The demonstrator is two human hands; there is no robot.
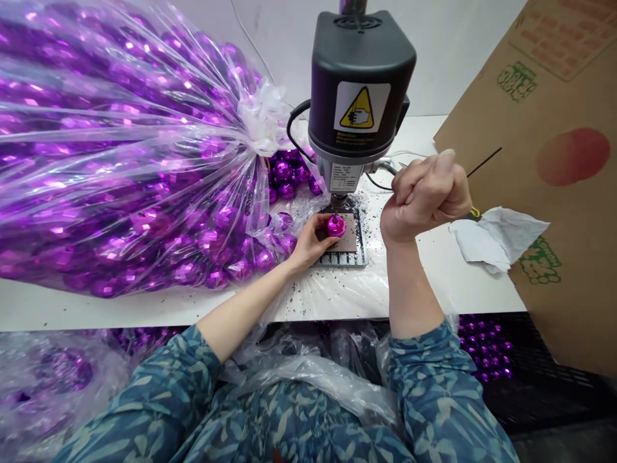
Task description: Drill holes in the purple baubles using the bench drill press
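Note:
My left hand (312,243) pinches a shiny purple ball (336,225) between thumb and fingers. It holds the ball on a small brown board, on the slotted metal base (340,259) of a black bench drill press (362,71). The tool end of the press is just above the ball; whether they touch I cannot tell. Raised to the right of the press, my right hand (427,196) is closed in a fist round the press lever (386,166), whose metal end runs in behind the fingers.
A big clear bag (120,161) of purple balls fills the left, with loose balls (284,170) beside it. Dark shavings lie round the base. At right are a crumpled white cloth (499,238), a thin dark rod (484,161) and a cardboard box (554,270). More balls (484,347) sit below the table.

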